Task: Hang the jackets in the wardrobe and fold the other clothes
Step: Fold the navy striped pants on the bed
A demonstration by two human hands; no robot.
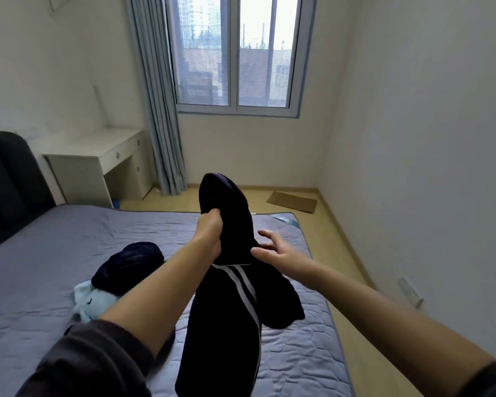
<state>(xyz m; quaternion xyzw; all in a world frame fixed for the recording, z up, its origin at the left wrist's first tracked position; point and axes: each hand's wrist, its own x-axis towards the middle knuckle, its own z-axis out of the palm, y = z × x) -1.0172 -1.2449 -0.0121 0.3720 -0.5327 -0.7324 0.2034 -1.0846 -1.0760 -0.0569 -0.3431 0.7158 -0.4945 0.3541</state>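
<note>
A: Where is the dark navy garment with white stripes (235, 305)?

B: Held up over the bed (40, 282), its top lifted high and the rest trailing down toward the camera. Whether it is a jacket or trousers, I cannot tell

A: And the hands?

B: The left hand (209, 233) is clenched tight on a bunch of the fabric near the top. The right hand (272, 252) is half open, fingers spread, thumb and fingertips touching the garment's right edge

A: Anything else on the bed?

B: A crumpled dark garment (129, 267) lies left of the arms, resting partly on a light blue cloth (85, 300)

A: Farther out?

B: A white counter (98, 151) beside the dark headboard (9, 181), a grey-blue curtain (161, 124) next to the window (235, 53), and flat cardboard (292, 202) on the floor
</note>
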